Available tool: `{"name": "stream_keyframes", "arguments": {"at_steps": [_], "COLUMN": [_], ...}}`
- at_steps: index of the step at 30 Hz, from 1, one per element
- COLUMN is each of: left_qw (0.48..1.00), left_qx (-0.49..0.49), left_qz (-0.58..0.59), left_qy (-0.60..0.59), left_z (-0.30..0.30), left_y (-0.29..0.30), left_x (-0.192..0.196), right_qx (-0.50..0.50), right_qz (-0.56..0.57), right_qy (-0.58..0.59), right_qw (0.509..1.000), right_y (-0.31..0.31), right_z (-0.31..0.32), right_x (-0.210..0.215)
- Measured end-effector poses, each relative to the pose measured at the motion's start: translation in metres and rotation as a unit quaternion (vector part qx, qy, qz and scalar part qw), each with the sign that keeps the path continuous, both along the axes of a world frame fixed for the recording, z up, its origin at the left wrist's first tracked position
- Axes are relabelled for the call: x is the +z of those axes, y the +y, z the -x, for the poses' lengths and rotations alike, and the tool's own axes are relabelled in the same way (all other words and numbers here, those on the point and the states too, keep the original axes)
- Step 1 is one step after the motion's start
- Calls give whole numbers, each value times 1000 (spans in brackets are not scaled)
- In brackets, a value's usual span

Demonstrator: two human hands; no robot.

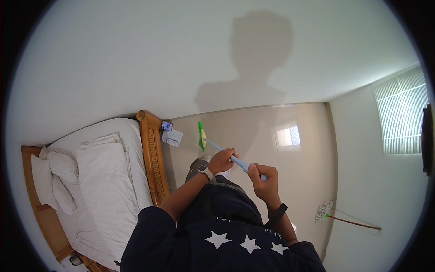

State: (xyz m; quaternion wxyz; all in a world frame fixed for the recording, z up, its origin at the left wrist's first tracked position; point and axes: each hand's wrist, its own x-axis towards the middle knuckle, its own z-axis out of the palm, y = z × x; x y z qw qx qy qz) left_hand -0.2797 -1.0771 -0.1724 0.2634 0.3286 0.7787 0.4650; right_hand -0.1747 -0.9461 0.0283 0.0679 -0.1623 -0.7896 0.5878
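Broom (239, 163), in the head view, slants toward the floor (303, 177) near the footboard (154, 156); I see the left hand (223, 160) wrapped round its shaft, the right hand (265, 180) gripping near the top. I'd steer with the left, keeping the green head (201, 138) flat.

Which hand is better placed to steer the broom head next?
Probably the left hand: it grips the pale blue handle nearer the green-and-yellow broom head, while the right hand grips near the handle's opposite end.
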Motion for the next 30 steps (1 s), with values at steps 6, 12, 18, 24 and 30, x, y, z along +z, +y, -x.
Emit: {"name": "stream_keyframes", "arguments": {"at_steps": [6, 12, 18, 24, 30], "left_qw": [996, 998, 980, 963, 977], "left_qx": [11, -39, -163, -126, -171], "left_qz": [67, -30, -98, -144, -123], "left_qy": [53, 51, 55, -188, 41], "left_z": [36, 81, 97, 107, 105], "left_y": [-32, -29, 61, 96, 97], "left_x": [-41, -124, -142, -158, -51], "right_qx": [-16, -32, -67, -54, -132], "right_qz": [55, -10, -102, -149, -121], "right_qy": [-12, -5, 54, 101, 39], "right_qw": [998, 999, 991, 982, 983], "right_y": [-15, -35, -21, -25, -5], "right_z": [35, 77, 96, 113, 97], "right_x": [-41, -84, -86, -65, -16]}}
